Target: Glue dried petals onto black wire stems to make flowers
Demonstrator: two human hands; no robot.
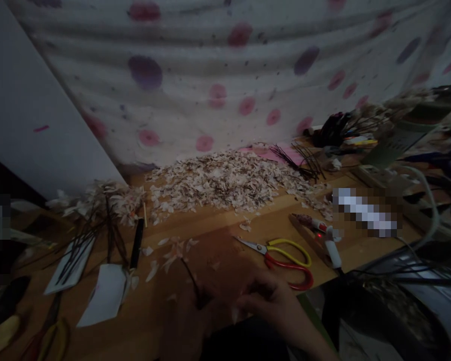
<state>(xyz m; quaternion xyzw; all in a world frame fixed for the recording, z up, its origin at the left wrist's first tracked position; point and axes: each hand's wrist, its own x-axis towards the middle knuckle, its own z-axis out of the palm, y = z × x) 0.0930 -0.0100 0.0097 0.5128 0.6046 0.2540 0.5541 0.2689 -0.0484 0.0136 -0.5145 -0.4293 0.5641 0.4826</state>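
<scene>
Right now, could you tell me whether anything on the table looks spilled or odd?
Loose petals lie strewn apart from the main heap, toward the scissors, so they look spilled. The wooden table also shows a dark reddish patch near them, perhaps a stain or shadow.

My right hand (270, 301) is bare, with slim fingers (257, 296) that are soft in the dim light. Forearm (310, 341) is bare too, right down to the bottom edge of the head view. Dark clothing (244, 343) shows beside it, but weave, seams and markings are lost in the gloom. Can't pick out my left hand in the shadow.
</scene>
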